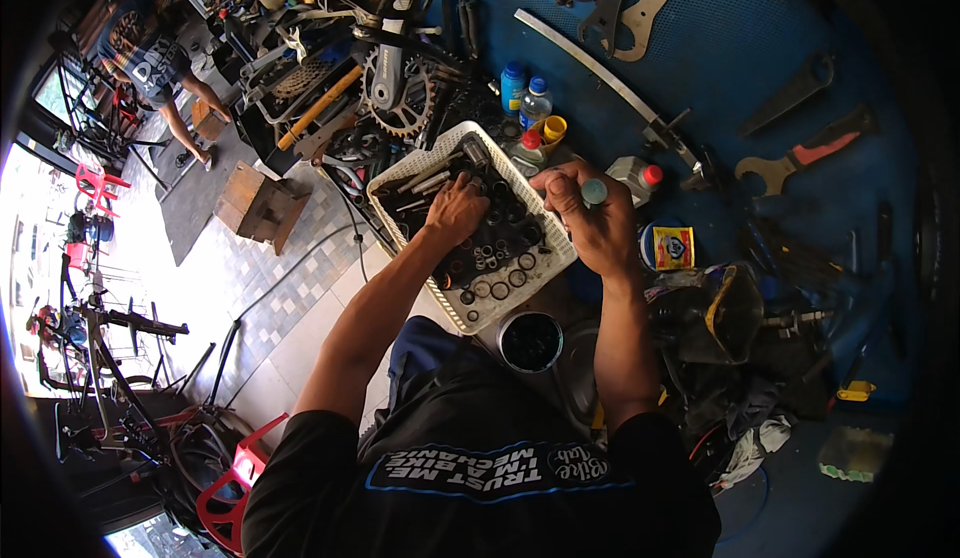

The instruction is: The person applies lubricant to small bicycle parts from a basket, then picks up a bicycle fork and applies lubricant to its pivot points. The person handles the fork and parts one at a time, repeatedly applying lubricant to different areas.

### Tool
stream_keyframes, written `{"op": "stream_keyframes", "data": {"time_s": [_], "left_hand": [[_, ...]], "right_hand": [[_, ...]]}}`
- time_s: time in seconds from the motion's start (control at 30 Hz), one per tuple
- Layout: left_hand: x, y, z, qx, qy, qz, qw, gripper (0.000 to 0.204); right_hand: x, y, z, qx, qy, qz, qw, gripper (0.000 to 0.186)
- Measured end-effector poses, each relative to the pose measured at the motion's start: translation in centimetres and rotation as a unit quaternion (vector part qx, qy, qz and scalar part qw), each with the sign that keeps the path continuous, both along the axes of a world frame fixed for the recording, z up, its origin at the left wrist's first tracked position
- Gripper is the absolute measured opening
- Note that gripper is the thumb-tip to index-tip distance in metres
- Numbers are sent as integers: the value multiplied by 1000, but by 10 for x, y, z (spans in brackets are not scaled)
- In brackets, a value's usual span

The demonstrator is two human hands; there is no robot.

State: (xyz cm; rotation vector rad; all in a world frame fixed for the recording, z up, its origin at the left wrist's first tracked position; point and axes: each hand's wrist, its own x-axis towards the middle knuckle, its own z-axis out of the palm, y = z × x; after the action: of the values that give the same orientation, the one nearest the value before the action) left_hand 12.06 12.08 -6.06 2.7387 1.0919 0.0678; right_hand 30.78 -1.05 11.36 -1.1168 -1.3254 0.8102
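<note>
A cream plastic basket (553,258) stands before me, filled with rings, bearings, metal rods and dark small parts. My left hand (460,208) reaches into it, fingers apart and pointing down among the dark parts. No held thing shows in that hand, though its fingertips are partly hidden. Over the basket's right edge, my right hand (595,226) is closed around a tool with a round, pale green handle end (593,193); the rest of the tool is hidden by the fist. Several loose rings (500,289) lie at the basket's near end.
An open can of dark contents (531,342) sits below the basket. Bottles (535,103) and a yellow cup (553,129) stand beyond it. A crankset (395,88) lies among piled parts. Wrenches (800,158) hang on the blue board. Another person (150,53) bends over at far left.
</note>
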Motion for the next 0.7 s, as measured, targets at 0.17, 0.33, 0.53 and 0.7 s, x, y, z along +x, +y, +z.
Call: {"op": "stream_keyframes", "data": {"time_s": [0.17, 0.33, 0.53, 0.7], "left_hand": [[4, 3, -6, 3, 26, -29, 999, 19], [1, 12, -8, -22, -8, -11, 1000, 16], [-19, 16, -11, -80, -56, -26, 995, 14], [-29, 9, 10, -73, -14, -31, 997, 16]], "right_hand": [[-3, 0, 0, 9, -12, 11, 1000, 31], [-3, 1, -1, -7, -38, 25, 999, 30], [-2, 3, -2, 0, -34, 36, 999, 31], [-4, 2, -3, -10, -45, 34, 998, 30]]}}
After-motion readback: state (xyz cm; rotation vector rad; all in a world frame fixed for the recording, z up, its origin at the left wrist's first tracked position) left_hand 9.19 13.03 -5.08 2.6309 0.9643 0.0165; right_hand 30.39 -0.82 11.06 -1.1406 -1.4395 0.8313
